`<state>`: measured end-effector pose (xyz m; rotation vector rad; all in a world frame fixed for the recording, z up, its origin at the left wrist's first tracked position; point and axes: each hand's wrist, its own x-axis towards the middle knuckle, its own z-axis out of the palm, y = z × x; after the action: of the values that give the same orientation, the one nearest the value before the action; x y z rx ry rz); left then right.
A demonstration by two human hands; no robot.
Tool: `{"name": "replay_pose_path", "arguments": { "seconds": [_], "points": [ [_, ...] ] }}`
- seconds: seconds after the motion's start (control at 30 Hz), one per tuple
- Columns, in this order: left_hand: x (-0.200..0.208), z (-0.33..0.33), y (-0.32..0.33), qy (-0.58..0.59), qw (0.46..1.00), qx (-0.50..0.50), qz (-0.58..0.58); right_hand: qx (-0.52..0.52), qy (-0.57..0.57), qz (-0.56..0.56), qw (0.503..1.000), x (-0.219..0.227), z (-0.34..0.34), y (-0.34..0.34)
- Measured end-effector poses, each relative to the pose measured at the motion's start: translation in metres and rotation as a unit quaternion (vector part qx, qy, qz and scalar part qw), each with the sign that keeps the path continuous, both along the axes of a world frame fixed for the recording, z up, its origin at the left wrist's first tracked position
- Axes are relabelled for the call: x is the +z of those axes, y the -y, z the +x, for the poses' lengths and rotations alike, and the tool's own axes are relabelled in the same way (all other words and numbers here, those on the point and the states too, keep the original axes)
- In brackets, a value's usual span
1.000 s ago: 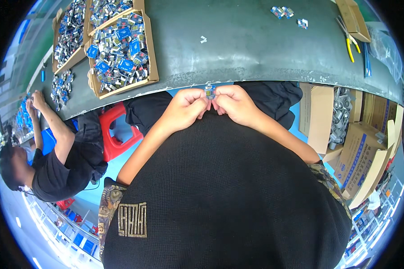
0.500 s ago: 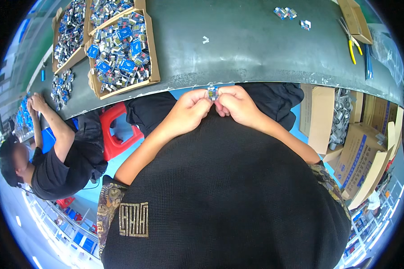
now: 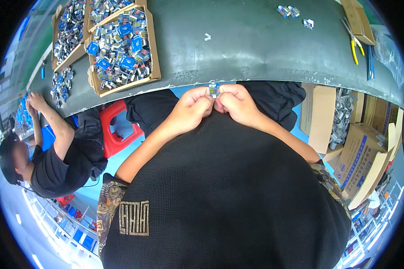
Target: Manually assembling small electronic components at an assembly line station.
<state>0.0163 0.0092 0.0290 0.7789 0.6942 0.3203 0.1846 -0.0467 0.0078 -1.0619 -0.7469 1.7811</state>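
A small blue circuit board (image 3: 213, 90) with a two-digit display sits pinched between both my hands, just off the near edge of the table. My left hand (image 3: 194, 106) is closed on its left side, thumb and curled fingers pressed together. On the other side my right hand (image 3: 236, 102) grips it the same way. The fingers cover the board's side edges. A cardboard tray (image 3: 155, 62) to the left is heaped with similar blue boards (image 3: 121, 49). Several more boards (image 3: 288, 11) lie at the far right of the table, with a single one (image 3: 308, 23) beside them.
Yellow-handled pliers (image 3: 354, 46) and blue cable ties (image 3: 371, 62) lie at the right by a cardboard box (image 3: 358, 22). White scraps (image 3: 207, 36) rest on the dark table (image 3: 242, 49). A co-worker (image 3: 60, 152) sits at left near a red stool (image 3: 105, 130). Open cartons (image 3: 323, 116) stand below right.
Both hands keep their hold on the circuit board with almost no movement. The view has shifted very slightly.
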Motion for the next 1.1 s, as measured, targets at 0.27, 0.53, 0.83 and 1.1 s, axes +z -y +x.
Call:
{"name": "replay_pose_path", "arguments": {
  "seconds": [0.27,0.53,0.83,1.1],
  "points": [
    [0.000,-0.002,-0.001,-0.010,1.000,-0.026,-0.014,-0.008,-0.025,-0.004,1.000,0.000,0.000,0.000],
    [0.005,0.000,0.002,-0.023,1.000,-0.006,-0.016,-0.003,0.023,0.006,1.000,0.015,0.002,-0.002],
    [0.115,-0.004,0.016,-0.045,0.980,-0.039,0.190,0.034,0.094,0.098,0.990,0.107,0.007,0.016],
    [0.134,-0.005,0.016,-0.028,0.930,-0.005,0.366,0.003,0.106,0.258,0.960,0.131,0.008,0.008]
  ]
}}
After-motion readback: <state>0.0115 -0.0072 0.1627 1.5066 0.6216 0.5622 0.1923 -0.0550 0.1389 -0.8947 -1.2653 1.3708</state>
